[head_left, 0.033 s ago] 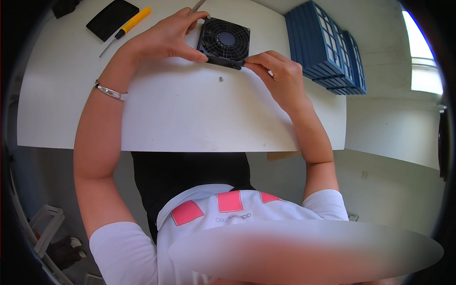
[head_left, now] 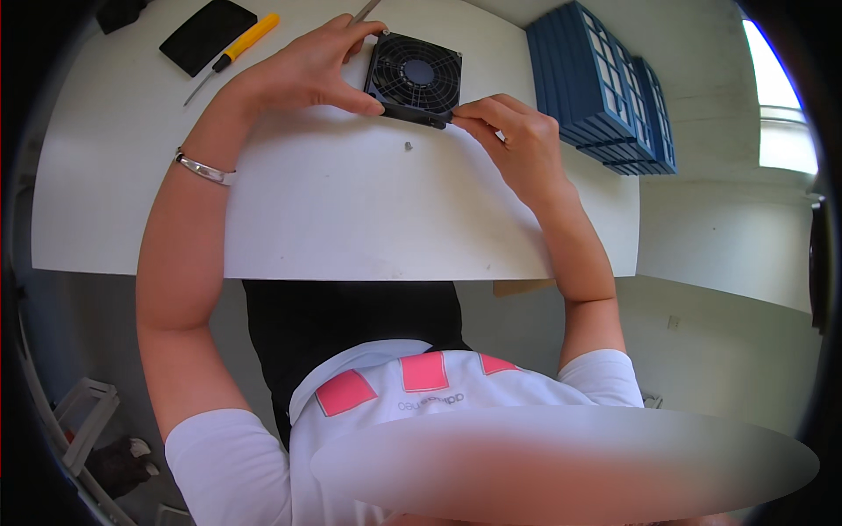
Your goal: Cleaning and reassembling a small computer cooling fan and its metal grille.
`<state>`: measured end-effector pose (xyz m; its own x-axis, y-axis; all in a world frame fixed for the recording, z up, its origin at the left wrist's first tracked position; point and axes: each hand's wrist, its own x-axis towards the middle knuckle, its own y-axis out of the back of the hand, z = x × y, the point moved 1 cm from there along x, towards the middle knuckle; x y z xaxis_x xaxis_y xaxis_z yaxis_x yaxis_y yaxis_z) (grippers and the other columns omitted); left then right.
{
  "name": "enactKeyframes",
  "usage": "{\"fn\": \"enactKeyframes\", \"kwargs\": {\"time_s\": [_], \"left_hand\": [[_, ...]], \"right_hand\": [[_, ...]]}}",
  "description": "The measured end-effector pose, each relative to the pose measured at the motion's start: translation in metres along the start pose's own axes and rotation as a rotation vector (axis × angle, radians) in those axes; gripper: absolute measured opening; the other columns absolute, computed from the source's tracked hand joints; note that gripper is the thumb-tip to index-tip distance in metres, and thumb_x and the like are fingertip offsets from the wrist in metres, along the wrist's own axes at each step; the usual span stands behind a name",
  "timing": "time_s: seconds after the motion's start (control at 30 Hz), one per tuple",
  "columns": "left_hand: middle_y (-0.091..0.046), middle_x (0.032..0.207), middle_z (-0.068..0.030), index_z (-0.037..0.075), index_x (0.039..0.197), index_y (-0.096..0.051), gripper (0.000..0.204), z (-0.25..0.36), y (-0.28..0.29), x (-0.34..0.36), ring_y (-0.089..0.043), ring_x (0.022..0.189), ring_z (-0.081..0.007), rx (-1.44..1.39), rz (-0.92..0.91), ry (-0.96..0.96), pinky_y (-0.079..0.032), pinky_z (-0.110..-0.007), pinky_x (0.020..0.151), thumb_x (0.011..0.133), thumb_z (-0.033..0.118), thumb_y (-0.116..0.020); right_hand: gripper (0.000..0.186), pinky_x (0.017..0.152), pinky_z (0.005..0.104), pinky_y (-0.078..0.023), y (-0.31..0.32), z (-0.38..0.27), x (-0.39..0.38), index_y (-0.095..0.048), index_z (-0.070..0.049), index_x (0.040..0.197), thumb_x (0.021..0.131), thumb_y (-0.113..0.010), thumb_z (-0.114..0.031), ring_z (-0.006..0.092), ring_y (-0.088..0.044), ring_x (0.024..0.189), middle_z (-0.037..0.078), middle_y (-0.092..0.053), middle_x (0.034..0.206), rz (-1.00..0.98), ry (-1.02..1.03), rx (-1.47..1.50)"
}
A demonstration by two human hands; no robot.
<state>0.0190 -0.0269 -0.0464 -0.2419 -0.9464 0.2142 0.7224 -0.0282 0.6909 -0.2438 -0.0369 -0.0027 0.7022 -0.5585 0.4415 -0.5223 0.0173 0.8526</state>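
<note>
A square black cooling fan [head_left: 416, 74] with a round guard lies tilted on the white table [head_left: 368, 219]. My left hand [head_left: 311, 68] spans the fan's left side, thumb at its near left corner and forefinger at its far left corner. My right hand [head_left: 513, 131] is closed in a pinch at the near right corner; whatever sits between those fingertips is too small to make out. A little nearer than the fan rests a small grey metal piece [head_left: 408, 145], like a screw. Past the left fingers pokes a thin grey rod [head_left: 365, 10], partly hidden.
A yellow-handled screwdriver [head_left: 250, 39] lies at the far left beside a flat black object [head_left: 207, 37]. Blue crates [head_left: 596, 88] with white-paned fronts stand at the table's right. The table's near edge [head_left: 351, 280] runs in front of my body.
</note>
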Motion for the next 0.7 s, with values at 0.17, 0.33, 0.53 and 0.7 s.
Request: {"fn": "enactKeyframes", "kwargs": {"time_s": [0.17, 0.33, 0.53, 0.7], "left_hand": [[-0.042, 0.097, -0.0064, 0.004, 0.139, -0.041, 0.094, -0.0004, 0.0005, -0.0005, -0.046, 0.091, -0.0193, 0.012, -0.007, 0.005, -0.041, -0.028, 0.083, 0.06, 0.03, -0.084], [-0.042, 0.096, -0.0063, 0.004, 0.139, -0.041, 0.095, 0.0, 0.0002, 0.0002, -0.046, 0.09, -0.0194, 0.015, -0.009, 0.007, -0.041, -0.028, 0.082, 0.059, 0.031, -0.084], [-0.041, 0.093, -0.0061, 0.004, 0.139, -0.041, 0.094, -0.0016, 0.0006, 0.0008, -0.045, 0.088, -0.0195, 0.0, -0.014, -0.004, -0.041, -0.028, 0.08, 0.059, 0.032, -0.084], [-0.04, 0.092, -0.006, 0.003, 0.139, -0.041, 0.094, 0.0002, 0.0011, -0.0014, -0.045, 0.087, -0.0194, 0.026, -0.004, 0.002, -0.04, -0.028, 0.078, 0.059, 0.032, -0.083]], "right_hand": [[0.007, 0.056, 0.0307, -0.052, 0.0021, -0.0021, 0.0, -0.07, -0.008, 0.084, 0.08, -0.071, -0.014, 0.0223, -0.063, 0.062, 0.004, -0.066, 0.076, -0.026, -0.02, -0.045], [0.007, 0.056, 0.0303, -0.052, 0.0, -0.0019, 0.0011, -0.07, -0.009, 0.084, 0.079, -0.071, -0.013, 0.0221, -0.063, 0.062, 0.004, -0.066, 0.077, -0.006, -0.015, -0.019], [0.007, 0.055, 0.0305, -0.051, -0.0013, -0.0029, 0.0004, -0.068, -0.009, 0.083, 0.079, -0.072, -0.013, 0.0215, -0.063, 0.061, 0.003, -0.065, 0.076, -0.002, 0.0, -0.047], [0.008, 0.054, 0.03, -0.049, -0.0016, -0.0042, 0.0011, -0.066, -0.008, 0.082, 0.079, -0.072, -0.013, 0.0216, -0.061, 0.06, 0.004, -0.064, 0.076, -0.016, -0.006, -0.087]]}}
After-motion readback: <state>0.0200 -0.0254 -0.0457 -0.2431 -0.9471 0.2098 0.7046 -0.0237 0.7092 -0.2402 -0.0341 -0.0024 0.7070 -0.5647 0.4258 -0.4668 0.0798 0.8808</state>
